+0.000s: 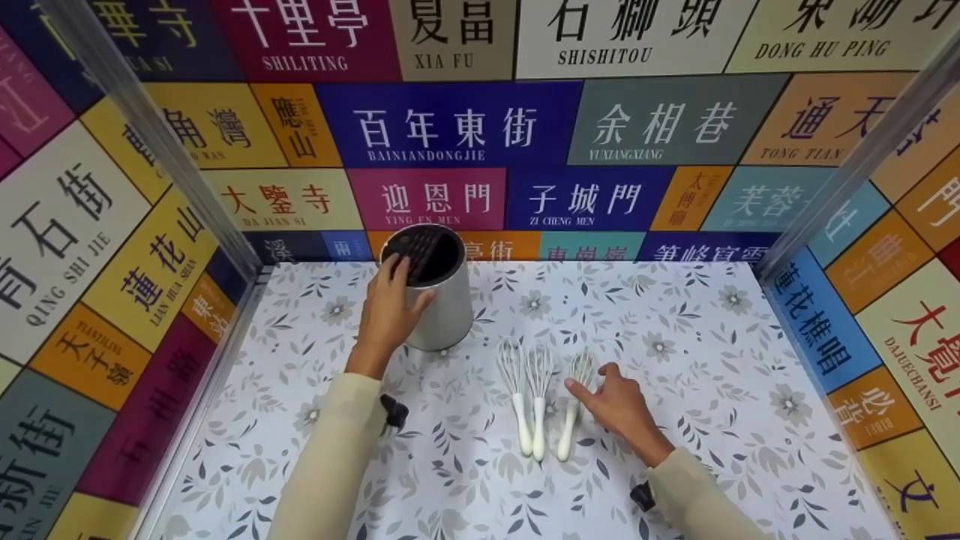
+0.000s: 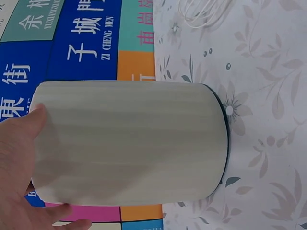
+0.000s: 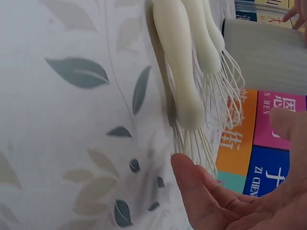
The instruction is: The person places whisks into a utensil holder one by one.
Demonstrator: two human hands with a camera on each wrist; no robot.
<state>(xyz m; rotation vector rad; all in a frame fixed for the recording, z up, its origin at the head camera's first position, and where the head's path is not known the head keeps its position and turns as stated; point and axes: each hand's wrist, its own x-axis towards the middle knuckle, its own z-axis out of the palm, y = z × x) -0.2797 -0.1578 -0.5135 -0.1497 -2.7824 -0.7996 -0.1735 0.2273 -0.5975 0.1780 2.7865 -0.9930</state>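
A light grey cylindrical utensil holder (image 1: 442, 319) with a black, partly slotted top stands upright at the back of the table. My left hand (image 1: 388, 304) holds it at the rim, fingers over the top edge and thumb against the wall; the left wrist view shows the holder's side (image 2: 134, 143) beside that hand (image 2: 19, 163). Three whisks with cream handles lie side by side: a left one (image 1: 521, 420), a middle one (image 1: 538, 412) and a right one (image 1: 568, 431). Next to the right whisk's wires is my right hand (image 1: 619, 401), thumb and fingers spread apart; whether it touches the wires cannot be told.
A white tabletop (image 1: 420, 465) with a grey leaf and flower print lies under everything. Walls of coloured panels (image 1: 450, 124) with Chinese lettering enclose its back and sides. Metal posts (image 1: 187, 180) rise at the back corners.
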